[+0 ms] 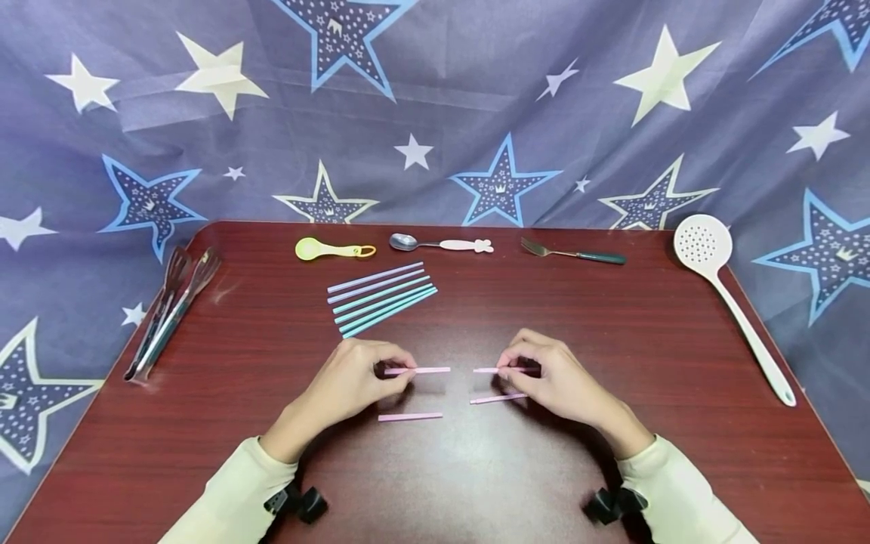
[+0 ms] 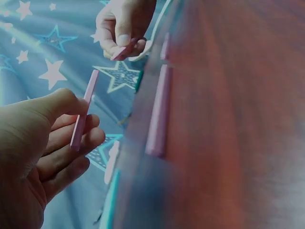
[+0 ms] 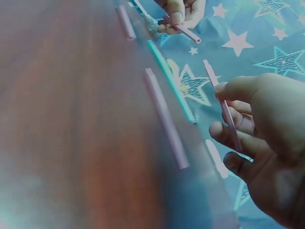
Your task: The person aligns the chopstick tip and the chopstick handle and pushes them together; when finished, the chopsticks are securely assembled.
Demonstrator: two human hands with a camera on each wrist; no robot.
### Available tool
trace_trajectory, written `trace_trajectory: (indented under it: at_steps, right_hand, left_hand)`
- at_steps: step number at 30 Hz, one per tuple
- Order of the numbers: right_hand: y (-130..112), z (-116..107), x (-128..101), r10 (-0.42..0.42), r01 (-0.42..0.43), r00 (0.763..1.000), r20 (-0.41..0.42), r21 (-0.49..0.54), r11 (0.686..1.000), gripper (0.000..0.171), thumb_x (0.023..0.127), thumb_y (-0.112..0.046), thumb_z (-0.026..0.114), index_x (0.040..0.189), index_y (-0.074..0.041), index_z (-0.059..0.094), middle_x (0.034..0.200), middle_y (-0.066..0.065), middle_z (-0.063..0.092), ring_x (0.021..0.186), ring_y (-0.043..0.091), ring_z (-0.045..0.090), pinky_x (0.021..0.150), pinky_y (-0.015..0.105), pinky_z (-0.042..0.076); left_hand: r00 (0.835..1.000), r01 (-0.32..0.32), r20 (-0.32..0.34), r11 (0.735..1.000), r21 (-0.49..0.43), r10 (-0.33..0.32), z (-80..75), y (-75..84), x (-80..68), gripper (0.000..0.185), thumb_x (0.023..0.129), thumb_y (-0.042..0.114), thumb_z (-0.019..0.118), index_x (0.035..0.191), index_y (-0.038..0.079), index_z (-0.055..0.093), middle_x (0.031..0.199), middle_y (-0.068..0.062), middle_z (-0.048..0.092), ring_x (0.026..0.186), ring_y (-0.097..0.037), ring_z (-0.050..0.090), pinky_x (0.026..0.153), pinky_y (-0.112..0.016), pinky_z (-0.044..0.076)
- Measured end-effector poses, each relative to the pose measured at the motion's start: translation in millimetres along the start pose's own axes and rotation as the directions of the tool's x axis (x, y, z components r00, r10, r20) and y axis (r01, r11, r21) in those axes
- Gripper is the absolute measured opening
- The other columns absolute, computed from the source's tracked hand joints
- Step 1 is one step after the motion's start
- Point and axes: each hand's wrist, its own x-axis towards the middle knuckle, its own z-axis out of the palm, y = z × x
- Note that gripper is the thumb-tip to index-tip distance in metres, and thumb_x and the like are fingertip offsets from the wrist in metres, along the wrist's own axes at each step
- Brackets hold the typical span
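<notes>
My left hand (image 1: 363, 375) pinches a short, slim pink stick (image 2: 85, 112) between thumb and fingers. Across from it, my right hand (image 1: 550, 374) pinches a similar pink stick (image 3: 223, 106). Both held sticks lie nearly level, their inner ends facing each other across a small gap. In the right wrist view, the facing end of the left hand's stick (image 3: 189, 34) looks square and hollow. Below the left hand, a third pink stick (image 1: 411, 417) lies on the table. A fourth pink stick (image 1: 498, 398) lies under the right hand, its outer end hidden.
Several longer purple-blue and teal sticks (image 1: 381, 298) lie side by side beyond my left hand. Along the back are a yellow measuring spoon (image 1: 333, 249), a spoon (image 1: 442, 244) and a fork (image 1: 574, 255). Tongs (image 1: 173, 313) lie left, a white skimmer (image 1: 734, 306) right.
</notes>
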Motion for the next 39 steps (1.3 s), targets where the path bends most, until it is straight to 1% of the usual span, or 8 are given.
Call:
trace_trajectory:
  at_steps: [4, 14, 18, 21, 26, 33, 35, 39]
  right_hand:
    - [-5, -8, 10, -0.001, 0.002, 0.999, -0.042, 0.017, 1.000, 0.019, 0.087, -0.001, 0.078, 0.092, -0.019, 0.073, 0.089, -0.007, 0.064, 0.078, 0.003, 0.058, 0.068, 0.022, 0.049]
    - [-12, -16, 22, -0.013, 0.015, 0.994, -0.105, 0.013, 1.000, 0.017, 0.087, 0.000, 0.079, 0.093, -0.015, 0.075, 0.089, -0.007, 0.064, 0.078, 0.001, 0.057, 0.066, 0.016, 0.046]
    - [-14, -16, 22, 0.002, -0.001, 0.994, -0.107, 0.014, 1.000, 0.003, 0.093, -0.010, 0.077, 0.093, -0.012, 0.075, 0.091, -0.007, 0.064, 0.080, 0.002, 0.058, 0.068, 0.014, 0.046]
    - [-14, -15, 21, 0.002, 0.000, 0.993, -0.115, 0.013, 1.000, 0.006, 0.095, -0.016, 0.075, 0.093, -0.010, 0.074, 0.091, -0.007, 0.063, 0.081, 0.002, 0.058, 0.068, 0.014, 0.045]
    - [-15, -11, 20, -0.019, 0.021, 0.992, -0.126, 0.012, 1.000, 0.007, 0.091, -0.007, 0.077, 0.093, -0.012, 0.073, 0.091, -0.007, 0.063, 0.080, 0.003, 0.057, 0.065, 0.014, 0.044]
    - [-17, -9, 19, -0.001, 0.003, 0.994, -0.110, 0.018, 1.000, 0.006, 0.095, -0.015, 0.075, 0.093, -0.009, 0.073, 0.091, -0.008, 0.063, 0.079, 0.002, 0.056, 0.061, 0.020, 0.046]
    - [-16, -8, 20, -0.017, 0.020, 0.992, -0.122, 0.019, 1.000, 0.004, 0.093, -0.009, 0.076, 0.094, -0.010, 0.073, 0.090, -0.007, 0.063, 0.078, 0.003, 0.056, 0.061, 0.022, 0.046]
    - [-15, -5, 21, -0.054, 0.058, 0.988, -0.145, 0.023, 0.998, 0.017, 0.087, 0.002, 0.078, 0.094, -0.013, 0.073, 0.089, -0.005, 0.064, 0.077, 0.005, 0.056, 0.059, 0.022, 0.046]
  left_hand:
    - [0.999, -0.028, -0.034, 0.999, -0.038, 0.026, -5.6, 3.9, 9.5, 0.012, 0.086, 0.010, 0.080, 0.092, 0.020, 0.078, 0.080, 0.012, 0.071, 0.068, 0.001, 0.058, 0.061, -0.019, 0.049]
    - [0.993, -0.098, -0.065, 0.995, 0.000, 0.098, -8.3, 12.5, 24.5, 0.003, 0.095, 0.016, 0.075, 0.097, 0.017, 0.077, 0.088, 0.009, 0.075, 0.068, 0.000, 0.058, 0.062, -0.019, 0.049]
    - [0.992, -0.100, -0.079, 0.995, 0.003, 0.100, -6.1, 15.2, 26.3, 0.004, 0.095, 0.015, 0.075, 0.097, 0.017, 0.077, 0.090, 0.008, 0.075, 0.068, -0.001, 0.058, 0.062, -0.019, 0.049]
    - [0.992, -0.094, -0.085, 0.996, 0.003, 0.094, -4.3, 16.3, 26.4, 0.003, 0.095, 0.015, 0.075, 0.097, 0.016, 0.077, 0.090, 0.007, 0.075, 0.068, -0.001, 0.059, 0.062, -0.023, 0.052]
    - [0.993, -0.085, -0.084, 0.996, -0.006, 0.084, -1.6, 17.3, 25.1, 0.003, 0.095, 0.015, 0.074, 0.097, 0.015, 0.077, 0.089, 0.007, 0.074, 0.071, -0.002, 0.060, 0.062, -0.030, 0.055]
    - [0.993, -0.087, -0.082, 0.996, -0.007, 0.087, 1.3, 17.2, 24.1, 0.003, 0.096, 0.015, 0.074, 0.097, 0.014, 0.077, 0.088, 0.007, 0.074, 0.071, -0.002, 0.060, 0.063, -0.031, 0.056]
    - [0.993, -0.087, -0.081, 0.996, -0.006, 0.087, 2.1, 16.5, 24.0, 0.003, 0.096, 0.016, 0.074, 0.097, 0.015, 0.077, 0.088, 0.007, 0.074, 0.071, -0.002, 0.061, 0.063, -0.032, 0.056]
    - [0.993, -0.087, -0.077, 0.996, 0.001, 0.086, 3.1, 15.4, 24.2, 0.003, 0.096, 0.017, 0.074, 0.097, 0.015, 0.077, 0.088, 0.008, 0.073, 0.072, -0.001, 0.061, 0.063, -0.032, 0.056]
